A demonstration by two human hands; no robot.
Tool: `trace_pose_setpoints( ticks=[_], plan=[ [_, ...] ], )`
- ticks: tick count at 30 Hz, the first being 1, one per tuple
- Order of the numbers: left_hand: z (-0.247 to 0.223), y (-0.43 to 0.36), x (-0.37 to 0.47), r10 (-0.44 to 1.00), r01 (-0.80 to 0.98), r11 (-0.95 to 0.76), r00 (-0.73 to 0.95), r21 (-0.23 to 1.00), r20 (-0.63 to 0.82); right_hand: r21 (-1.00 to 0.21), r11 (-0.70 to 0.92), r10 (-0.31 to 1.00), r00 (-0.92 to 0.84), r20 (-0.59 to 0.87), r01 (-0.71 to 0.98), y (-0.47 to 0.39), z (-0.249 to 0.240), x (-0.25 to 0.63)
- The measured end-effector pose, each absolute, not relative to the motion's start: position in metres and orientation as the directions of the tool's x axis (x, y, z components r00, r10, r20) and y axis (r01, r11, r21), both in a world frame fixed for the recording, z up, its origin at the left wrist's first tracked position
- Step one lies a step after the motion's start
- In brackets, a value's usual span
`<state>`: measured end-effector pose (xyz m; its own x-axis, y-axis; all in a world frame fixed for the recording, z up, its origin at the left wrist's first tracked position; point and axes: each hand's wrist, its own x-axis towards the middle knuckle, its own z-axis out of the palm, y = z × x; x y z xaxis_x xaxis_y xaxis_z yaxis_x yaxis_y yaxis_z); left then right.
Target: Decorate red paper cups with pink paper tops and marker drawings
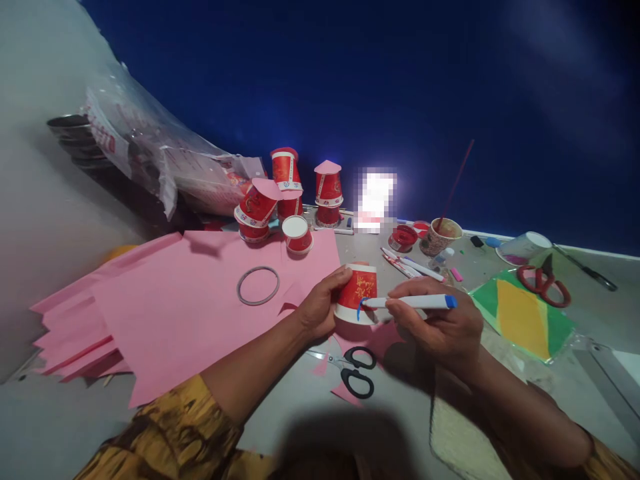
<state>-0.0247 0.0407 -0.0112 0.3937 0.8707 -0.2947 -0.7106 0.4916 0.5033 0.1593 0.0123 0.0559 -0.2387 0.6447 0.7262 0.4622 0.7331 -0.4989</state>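
My left hand (320,303) grips a red paper cup (351,285) from its left side, with the cup's wide white rim facing down. Gold lettering shows on the cup's wall. In my right hand (440,323) is a white marker (415,302) with a blue end, held nearly level. Its tip touches the cup near a short blue curved stroke on the lower wall. Beneath the cup lie black-handled scissors (357,373) and pink paper scraps (345,393). A grey ring (258,285) rests on the large pink paper (165,300) to the left.
Behind stand several red cups, some stacked under pink paper tops (328,167). Right of them are an open red paint jar (403,237), a cup with a brush (441,237) and loose markers (407,265). Red-handled scissors (545,283) lie on a green-and-yellow packet (525,313). A plastic bag (165,147) sits back left.
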Motion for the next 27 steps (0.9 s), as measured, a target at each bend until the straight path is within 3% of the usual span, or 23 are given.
trace_pose_setpoints(
  ticks=[9,14,17,21,27],
  plan=[
    [-0.007,0.041,-0.027,0.855,-0.722,0.516,0.404,0.46,-0.325,-0.601,0.643,0.709,-0.072,0.701,0.475,0.013,0.061,0.167],
    [-0.006,0.045,-0.031,0.843,-0.714,0.537,0.436,0.449,-0.314,-0.862,0.458,0.88,0.025,0.474,0.218,0.024,0.05,0.17],
    [-0.008,0.047,-0.034,0.834,-0.693,0.551,0.444,0.464,-0.327,-0.946,0.319,0.946,0.029,0.321,0.064,0.035,0.039,0.171],
    [-0.011,0.052,-0.037,0.844,-0.704,0.532,0.398,0.471,-0.359,-0.978,0.209,0.978,0.018,0.209,-0.009,0.04,0.032,0.17],
    [-0.012,0.054,-0.037,0.838,-0.701,0.537,0.38,0.469,-0.391,-0.976,0.195,0.981,0.002,0.196,0.099,0.035,0.036,0.166]
  ],
)
